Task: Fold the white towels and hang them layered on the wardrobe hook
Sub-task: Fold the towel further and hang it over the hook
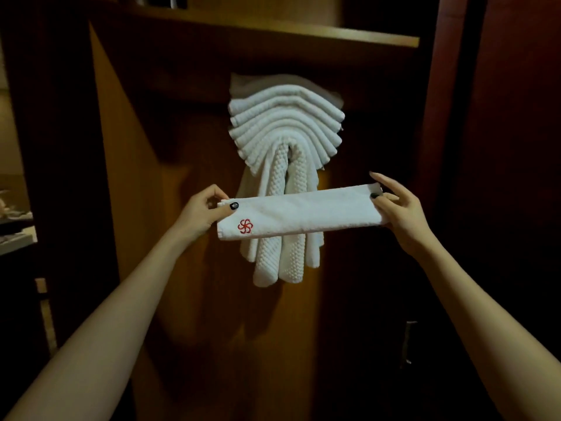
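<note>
A white towel folded into a long narrow strip (303, 212), with a red flower emblem near its left end, is held level in front of the wardrobe. My left hand (203, 211) pinches its left end, thumb on the front. My right hand (397, 208) holds the right end between thumb and fingers. Behind the strip, several folded white towels (285, 126) hang layered in an arch over the hook, their ends drooping down (282, 259). The hook itself is hidden under them.
A wooden wardrobe back panel (188, 147) stands behind the towels, with a shelf (273, 34) above. A dark door (501, 147) stands at the right, a metal handle (408, 341) lower right. A surface with dim items (15, 226) lies at far left.
</note>
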`<action>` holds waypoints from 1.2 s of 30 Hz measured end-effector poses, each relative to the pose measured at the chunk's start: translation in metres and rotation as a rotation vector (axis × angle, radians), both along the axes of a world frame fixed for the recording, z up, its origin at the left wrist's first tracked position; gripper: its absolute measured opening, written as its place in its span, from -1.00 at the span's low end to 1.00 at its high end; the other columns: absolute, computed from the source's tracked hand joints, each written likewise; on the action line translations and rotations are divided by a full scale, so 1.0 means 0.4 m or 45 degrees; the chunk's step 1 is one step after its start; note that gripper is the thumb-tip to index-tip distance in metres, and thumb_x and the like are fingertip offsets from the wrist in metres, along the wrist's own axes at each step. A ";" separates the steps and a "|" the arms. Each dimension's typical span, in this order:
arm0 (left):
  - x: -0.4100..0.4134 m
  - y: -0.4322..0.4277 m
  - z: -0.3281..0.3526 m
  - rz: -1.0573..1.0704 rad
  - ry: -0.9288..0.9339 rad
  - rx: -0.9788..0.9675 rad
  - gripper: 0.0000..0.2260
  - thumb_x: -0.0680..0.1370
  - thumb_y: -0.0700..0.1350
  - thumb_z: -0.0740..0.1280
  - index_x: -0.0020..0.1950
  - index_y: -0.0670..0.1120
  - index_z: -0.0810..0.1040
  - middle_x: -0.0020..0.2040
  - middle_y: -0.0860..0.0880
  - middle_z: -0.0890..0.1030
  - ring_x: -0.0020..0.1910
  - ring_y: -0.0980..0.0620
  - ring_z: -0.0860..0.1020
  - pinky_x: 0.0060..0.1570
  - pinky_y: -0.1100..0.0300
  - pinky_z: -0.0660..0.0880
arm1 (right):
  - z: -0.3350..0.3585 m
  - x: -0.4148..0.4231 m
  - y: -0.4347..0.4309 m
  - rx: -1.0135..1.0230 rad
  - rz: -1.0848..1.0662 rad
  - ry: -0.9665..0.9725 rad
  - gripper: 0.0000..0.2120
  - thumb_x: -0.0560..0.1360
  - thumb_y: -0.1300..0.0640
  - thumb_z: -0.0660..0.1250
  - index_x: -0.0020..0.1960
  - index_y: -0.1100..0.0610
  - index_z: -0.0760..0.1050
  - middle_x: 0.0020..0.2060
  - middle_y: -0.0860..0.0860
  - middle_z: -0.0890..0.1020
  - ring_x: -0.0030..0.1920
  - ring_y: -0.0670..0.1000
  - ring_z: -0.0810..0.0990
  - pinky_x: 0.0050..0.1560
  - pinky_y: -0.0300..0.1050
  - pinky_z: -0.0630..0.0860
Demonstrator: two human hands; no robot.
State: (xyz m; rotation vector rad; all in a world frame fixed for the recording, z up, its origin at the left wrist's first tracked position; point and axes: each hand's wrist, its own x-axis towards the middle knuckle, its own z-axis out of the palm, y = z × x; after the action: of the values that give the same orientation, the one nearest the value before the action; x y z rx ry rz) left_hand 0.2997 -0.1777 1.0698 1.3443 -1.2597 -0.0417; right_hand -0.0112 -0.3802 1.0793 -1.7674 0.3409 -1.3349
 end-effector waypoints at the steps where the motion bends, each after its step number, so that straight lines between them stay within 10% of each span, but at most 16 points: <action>1: 0.009 0.002 0.024 -0.009 -0.009 -0.017 -0.85 0.54 -0.26 0.38 -0.16 -0.09 0.46 -0.24 -0.07 0.52 -0.29 0.14 0.48 -0.31 0.29 0.40 | 0.016 0.009 -0.003 -0.020 0.028 -0.006 -0.60 0.56 0.32 0.26 0.21 -0.12 0.58 -0.22 0.06 0.54 -0.33 -0.10 0.45 -0.37 -0.29 0.43; 12: 0.125 0.008 0.280 -0.382 0.128 0.046 -0.73 0.51 -0.29 0.33 -0.05 0.04 0.74 -0.04 0.02 0.71 -0.07 0.09 0.68 -0.22 0.30 0.58 | 0.206 0.146 -0.099 -0.055 0.212 -0.078 -0.51 0.58 0.34 0.22 0.18 -0.23 0.61 -0.34 -0.02 0.56 -0.43 -0.12 0.42 -0.42 -0.25 0.41; 18: 0.187 -0.045 0.416 -0.278 -0.091 0.096 -0.79 0.51 -0.33 0.35 0.03 -0.07 0.67 -0.02 -0.03 0.68 -0.07 0.12 0.68 -0.22 0.35 0.55 | 0.319 0.217 -0.126 -0.107 0.058 -0.178 -0.57 0.59 0.37 0.15 -0.05 -0.04 0.69 -0.05 -0.01 0.66 -0.32 -0.13 0.59 -0.36 -0.30 0.52; 31: 0.248 -0.263 0.599 -0.444 0.140 -0.301 -0.77 0.44 -0.28 0.41 0.09 -0.14 0.60 -0.01 -0.09 0.66 -0.10 0.09 0.67 -0.21 0.25 0.60 | 0.543 0.299 -0.273 -0.045 0.302 -0.273 -0.59 0.56 0.40 0.21 0.38 0.20 0.44 0.22 -0.09 0.55 0.04 -0.08 0.66 -0.15 -0.27 0.60; 36: 0.253 -0.347 0.611 -0.409 0.286 -0.329 -0.72 0.53 -0.32 0.36 0.24 -0.22 0.54 0.07 -0.18 0.65 0.00 -0.02 0.66 -0.19 0.22 0.61 | 0.574 0.357 -0.346 0.088 0.363 -0.372 -0.77 0.56 0.44 0.18 0.09 0.28 0.54 -0.17 0.10 0.71 -0.16 -0.01 0.70 -0.24 -0.22 0.60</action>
State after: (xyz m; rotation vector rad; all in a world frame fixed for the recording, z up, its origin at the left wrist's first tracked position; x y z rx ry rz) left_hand 0.4011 -0.3165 1.3144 0.8818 -1.2309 -0.2406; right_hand 0.1314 -0.5188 1.3089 -1.4734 -0.0263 -1.3316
